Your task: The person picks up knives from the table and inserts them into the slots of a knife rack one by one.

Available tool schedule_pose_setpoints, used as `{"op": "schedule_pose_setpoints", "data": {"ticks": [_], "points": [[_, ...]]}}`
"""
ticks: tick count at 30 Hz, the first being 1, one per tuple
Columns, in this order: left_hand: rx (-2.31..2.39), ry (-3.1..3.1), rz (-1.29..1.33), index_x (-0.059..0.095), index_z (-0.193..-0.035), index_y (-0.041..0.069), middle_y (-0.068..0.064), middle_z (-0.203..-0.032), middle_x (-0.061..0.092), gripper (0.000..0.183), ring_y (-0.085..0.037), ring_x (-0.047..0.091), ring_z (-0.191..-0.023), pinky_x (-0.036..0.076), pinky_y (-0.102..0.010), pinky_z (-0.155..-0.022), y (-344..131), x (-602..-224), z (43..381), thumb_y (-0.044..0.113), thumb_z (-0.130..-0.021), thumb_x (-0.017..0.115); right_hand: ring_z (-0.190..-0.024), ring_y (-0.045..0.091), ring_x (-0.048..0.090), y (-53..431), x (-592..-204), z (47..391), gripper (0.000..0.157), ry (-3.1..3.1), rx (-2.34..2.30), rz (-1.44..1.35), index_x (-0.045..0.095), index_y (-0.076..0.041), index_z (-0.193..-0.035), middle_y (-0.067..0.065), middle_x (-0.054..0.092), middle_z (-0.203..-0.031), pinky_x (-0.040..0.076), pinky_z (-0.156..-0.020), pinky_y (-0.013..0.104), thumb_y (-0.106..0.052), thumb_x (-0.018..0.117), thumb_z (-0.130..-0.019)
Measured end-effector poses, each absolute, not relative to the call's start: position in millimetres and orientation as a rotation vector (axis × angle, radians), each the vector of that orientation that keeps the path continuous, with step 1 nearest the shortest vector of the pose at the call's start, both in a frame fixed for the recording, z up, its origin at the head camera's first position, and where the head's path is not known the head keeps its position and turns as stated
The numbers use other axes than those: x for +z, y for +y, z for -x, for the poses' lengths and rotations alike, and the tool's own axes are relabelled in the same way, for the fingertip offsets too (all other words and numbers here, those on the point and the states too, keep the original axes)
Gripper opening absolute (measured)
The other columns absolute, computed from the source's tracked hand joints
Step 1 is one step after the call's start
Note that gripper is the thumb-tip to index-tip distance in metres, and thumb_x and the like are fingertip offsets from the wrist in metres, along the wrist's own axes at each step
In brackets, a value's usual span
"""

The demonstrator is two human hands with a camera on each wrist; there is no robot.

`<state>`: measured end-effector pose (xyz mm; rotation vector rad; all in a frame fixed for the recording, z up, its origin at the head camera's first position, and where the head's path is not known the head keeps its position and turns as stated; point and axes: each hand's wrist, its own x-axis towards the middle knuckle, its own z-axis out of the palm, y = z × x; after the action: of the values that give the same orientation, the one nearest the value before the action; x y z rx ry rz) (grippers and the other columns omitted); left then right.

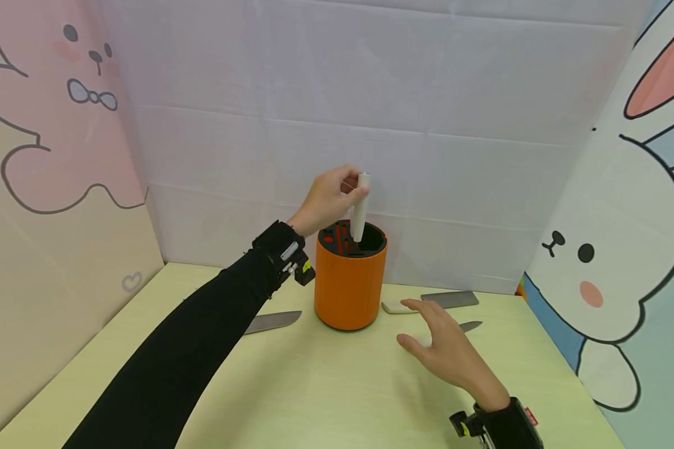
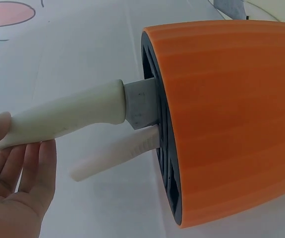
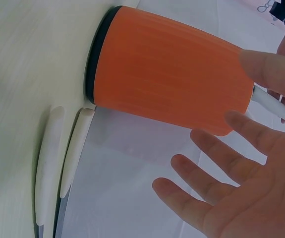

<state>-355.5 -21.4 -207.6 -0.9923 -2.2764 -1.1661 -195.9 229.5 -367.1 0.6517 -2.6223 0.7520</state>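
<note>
My left hand [image 1: 328,196] pinches the end of a knife's white handle [image 2: 68,114] between thumb and fingers. The knife stands upright with part of its blade [image 2: 142,103] showing above the slotted black top [image 1: 342,240] of an orange knife block [image 1: 351,287]; the rest of the blade is hidden inside. Beside it, another pale handle [image 2: 115,153] sticks out of the same top. My right hand [image 1: 449,349] is over the table with fingers spread, holding nothing, near a cleaver [image 1: 449,299] and a small knife [image 1: 470,325] whose handle it partly covers in the head view.
Left of the block, a wide knife blade [image 1: 272,320] lies on the pale table [image 1: 314,386], its other end hidden by my left sleeve [image 1: 202,337]. Behind the block rises a white cloth backdrop [image 1: 455,187]. Walls with cartoon animals flank the table.
</note>
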Motion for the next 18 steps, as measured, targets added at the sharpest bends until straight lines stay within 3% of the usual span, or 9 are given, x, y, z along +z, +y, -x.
{"op": "schedule_pose_setpoints", "data": {"ticks": [18], "points": [[-1.198,-2.298,1.011,0.057,-0.122,0.010,0.002,-0.102,0.059,0.029,-0.008,0.055,-0.088,0.052,-0.025,-0.072,-24.6,-222.2,354.8,0.024,-0.097,0.059,-0.125,0.025,0.042,227.3,-364.7,194.1,0.058,-2.630,0.743,-0.650,0.043,-0.026,-0.139,0.001,0.046,-0.135,0.042,-0.095,0.055,-0.039,0.068,-0.089]]}}
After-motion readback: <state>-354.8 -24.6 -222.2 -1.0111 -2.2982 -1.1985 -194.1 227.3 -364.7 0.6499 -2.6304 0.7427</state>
